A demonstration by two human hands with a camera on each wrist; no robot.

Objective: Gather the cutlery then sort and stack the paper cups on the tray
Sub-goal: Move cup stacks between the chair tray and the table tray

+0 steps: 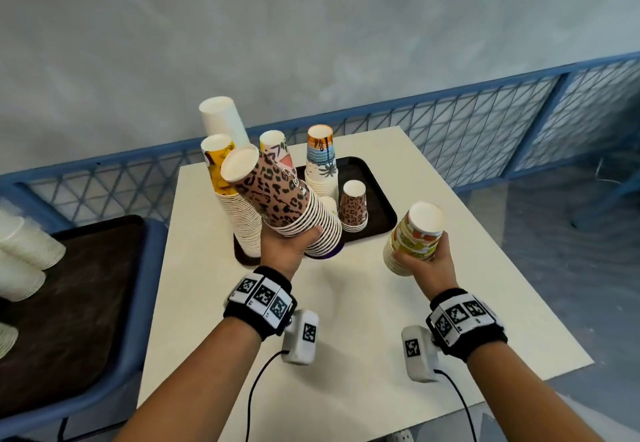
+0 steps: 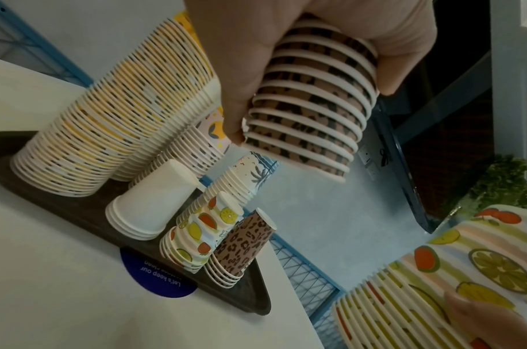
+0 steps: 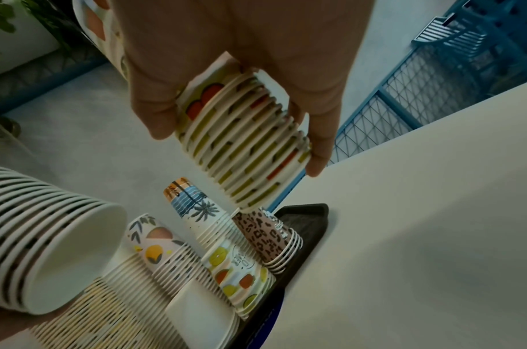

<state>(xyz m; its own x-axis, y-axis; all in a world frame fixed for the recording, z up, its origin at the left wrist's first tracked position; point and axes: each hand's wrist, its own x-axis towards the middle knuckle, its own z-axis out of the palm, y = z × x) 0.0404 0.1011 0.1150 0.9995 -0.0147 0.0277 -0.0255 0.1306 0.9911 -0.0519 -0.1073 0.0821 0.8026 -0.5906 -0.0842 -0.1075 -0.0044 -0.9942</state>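
My left hand [image 1: 292, 245] grips a tilted stack of leopard-print cups [image 1: 277, 195] by its rims, above the near left end of the dark tray [image 1: 379, 195]. In the left wrist view the thumb and fingers wrap this leopard stack [image 2: 312, 101]. To the right, my right hand [image 1: 427, 263] holds a fruit-print stack [image 1: 415, 237] above the table, off the tray. On the tray stand a tall yellow stack [image 1: 225, 181], a palm-print stack [image 1: 322, 161], a short leopard stack [image 1: 353, 207], a short fruit stack [image 2: 196, 236] and plain white cups [image 2: 148, 203]. No cutlery shows.
The white table [image 1: 346, 337] has bare surface in front of the tray and to its right. At the left, a second dark tray [image 1: 76, 303] carries white cup stacks [image 1: 20, 254]. A blue mesh fence [image 1: 450, 122] runs behind the table.
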